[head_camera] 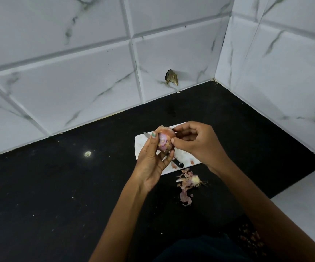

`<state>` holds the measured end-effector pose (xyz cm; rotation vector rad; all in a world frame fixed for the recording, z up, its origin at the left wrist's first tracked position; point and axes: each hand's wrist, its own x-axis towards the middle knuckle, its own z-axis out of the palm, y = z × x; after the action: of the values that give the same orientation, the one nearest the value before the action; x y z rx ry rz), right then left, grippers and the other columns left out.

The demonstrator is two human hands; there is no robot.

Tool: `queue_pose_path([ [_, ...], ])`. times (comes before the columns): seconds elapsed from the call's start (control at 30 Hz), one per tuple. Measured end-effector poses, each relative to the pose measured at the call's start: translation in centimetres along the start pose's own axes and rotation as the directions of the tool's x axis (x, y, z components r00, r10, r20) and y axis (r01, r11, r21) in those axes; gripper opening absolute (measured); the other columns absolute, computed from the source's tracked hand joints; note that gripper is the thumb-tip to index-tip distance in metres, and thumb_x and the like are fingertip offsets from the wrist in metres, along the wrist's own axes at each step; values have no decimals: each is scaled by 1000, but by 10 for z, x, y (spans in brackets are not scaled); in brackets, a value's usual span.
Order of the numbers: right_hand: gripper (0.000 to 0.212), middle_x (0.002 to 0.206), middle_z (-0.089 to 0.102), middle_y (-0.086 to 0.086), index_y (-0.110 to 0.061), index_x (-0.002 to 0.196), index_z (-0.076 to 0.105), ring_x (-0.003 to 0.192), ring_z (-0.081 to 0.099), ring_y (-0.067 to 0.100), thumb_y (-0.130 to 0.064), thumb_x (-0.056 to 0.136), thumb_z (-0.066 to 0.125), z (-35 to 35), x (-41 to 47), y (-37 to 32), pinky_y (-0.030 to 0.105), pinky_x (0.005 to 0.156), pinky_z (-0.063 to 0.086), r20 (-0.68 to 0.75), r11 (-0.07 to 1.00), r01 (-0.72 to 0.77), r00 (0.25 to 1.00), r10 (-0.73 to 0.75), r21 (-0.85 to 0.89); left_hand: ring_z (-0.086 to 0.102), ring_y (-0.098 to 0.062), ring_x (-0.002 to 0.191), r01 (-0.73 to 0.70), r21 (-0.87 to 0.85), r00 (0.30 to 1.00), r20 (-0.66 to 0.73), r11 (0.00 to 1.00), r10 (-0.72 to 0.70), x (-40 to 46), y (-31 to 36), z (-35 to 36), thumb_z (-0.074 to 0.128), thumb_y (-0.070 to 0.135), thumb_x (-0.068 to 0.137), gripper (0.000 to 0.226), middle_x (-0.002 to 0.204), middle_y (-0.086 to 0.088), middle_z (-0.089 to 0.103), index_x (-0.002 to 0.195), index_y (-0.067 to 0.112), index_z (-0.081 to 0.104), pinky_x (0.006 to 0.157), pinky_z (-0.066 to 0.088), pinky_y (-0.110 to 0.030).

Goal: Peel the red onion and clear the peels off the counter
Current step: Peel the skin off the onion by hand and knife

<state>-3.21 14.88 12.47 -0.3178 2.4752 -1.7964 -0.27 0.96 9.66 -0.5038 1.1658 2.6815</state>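
Observation:
A small red onion, partly skinned, is held up above a white cutting board. My left hand cups it from below and the left. My right hand pinches the onion's skin on its right side with thumb and fingers. A knife with a black handle lies on the board under the hands; its blade tip shows at the board's left. A heap of pinkish peels and a cut root end lies on the black counter just in front of the board.
White marble-look tiled walls close the counter at the back and on the right, with a chipped hole in the back wall. A white ledge borders the counter at the right front. Small crumbs dot the counter.

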Motion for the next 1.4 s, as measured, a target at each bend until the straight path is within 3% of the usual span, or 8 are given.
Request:
queue_pose_path([
  [0.17, 25, 89, 72, 0, -12, 98, 71, 81, 69, 10, -8, 73, 73, 0, 0, 1, 28, 76, 59, -17, 1000, -1, 1000, 1, -7, 66, -15, 91, 7, -13, 1000, -18, 1000, -7, 0, -2, -1, 61, 46, 74, 61, 107, -6, 68, 125, 11, 59, 70, 57, -23],
  [0.37, 19, 81, 73, 3, -11, 89, 73, 76, 71, 13, 2, 76, 66, 0, -2, 3, 36, 77, 59, -103, 998, -3, 995, 9, 61, 67, -16, 86, 43, -70, 999, -25, 997, -44, 1, 0, 1, 59, 47, 74, 52, 105, -10, 68, 111, 10, 62, 68, 58, -23],
  [0.5, 20, 87, 73, -2, -14, 97, 72, 80, 70, 10, -14, 77, 73, 4, -5, 2, 35, 77, 59, -70, 999, 3, 998, 0, 45, 68, -16, 86, 35, -101, 999, -36, 994, -39, 2, 0, 1, 60, 45, 74, 48, 95, -7, 73, 104, 8, 65, 67, 58, -23],
  [0.6, 28, 89, 72, -5, -15, 101, 70, 79, 69, 5, -22, 74, 77, 8, -7, 2, 28, 75, 59, -68, 1000, 2, 998, -4, -28, 65, -17, 93, 31, -106, 997, -60, 994, -38, 2, -3, 0, 62, 44, 76, 46, 101, -10, 70, 103, 7, 67, 72, 59, -25],
  [0.83, 15, 80, 72, 2, -9, 88, 72, 74, 70, 13, -8, 73, 70, 5, -2, 4, 38, 73, 59, -144, 1000, 1, 990, -1, -4, 71, -15, 82, 23, -97, 998, -56, 995, -29, -2, -4, 4, 61, 45, 73, 50, 89, -7, 74, 105, 6, 64, 66, 58, -23],
  [1.03, 23, 83, 71, -6, -17, 92, 69, 75, 68, 3, -21, 71, 79, 9, -6, 1, 19, 68, 57, -96, 1000, -8, 995, 8, -6, 69, -16, 90, 0, -117, 998, -62, 993, -8, 1, -4, 1, 63, 43, 73, 50, 104, -11, 70, 107, 5, 65, 75, 59, -26],
  [1.23, 20, 80, 71, -3, -13, 89, 71, 76, 69, 9, -16, 69, 75, 8, -1, 3, 32, 73, 60, -99, 999, -29, 995, 27, -19, 70, -16, 86, 7, -128, 998, -61, 992, -15, -1, -5, 2, 60, 42, 75, 48, 97, -10, 72, 105, 5, 66, 71, 59, -24],
  [1.4, 17, 82, 72, -2, -13, 89, 73, 77, 69, 9, -14, 72, 73, 7, 0, 5, 34, 75, 59, -89, 1000, -26, 996, 25, -16, 69, -17, 88, 30, -160, 996, -76, 987, -43, -1, -6, 1, 60, 43, 77, 46, 101, -11, 71, 104, 6, 66, 69, 59, -24],
])
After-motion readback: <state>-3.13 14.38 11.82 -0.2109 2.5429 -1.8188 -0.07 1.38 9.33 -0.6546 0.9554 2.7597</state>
